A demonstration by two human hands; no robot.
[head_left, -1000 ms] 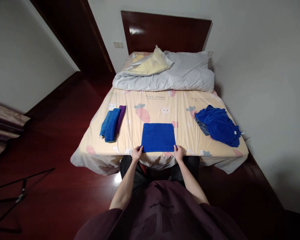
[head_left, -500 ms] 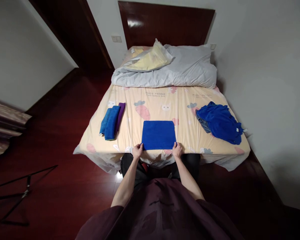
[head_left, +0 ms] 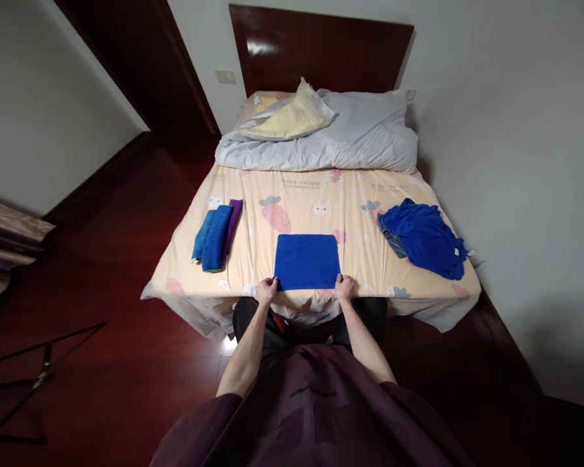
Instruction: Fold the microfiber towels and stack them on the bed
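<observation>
A blue towel [head_left: 307, 261] lies flat as a rectangle near the front edge of the bed [head_left: 253, 240]. My left hand [head_left: 267, 290] pinches its near left corner between thumb and fingers. At the near right corner, my right hand [head_left: 344, 287] grips the cloth in the same way. To the left rest rolled or folded blue towels [head_left: 216, 239] with a purple one [head_left: 233, 220] beside them. On the right is a crumpled heap of blue cloth [head_left: 425, 240], with a greyish-blue piece [head_left: 392, 237] partly under it.
A grey-white quilt [head_left: 370, 133] and a yellow pillow or bag-like piece [head_left: 296, 120] lie by the dark headboard [head_left: 321, 48]. A black metal stand [head_left: 43, 370] is on the floor at left, below a curtain [head_left: 10, 250]. A wall borders the bed's right side.
The view has shifted very slightly. Both hands still hold the towel's near corners, and the cloths stay where they were on the bed.
</observation>
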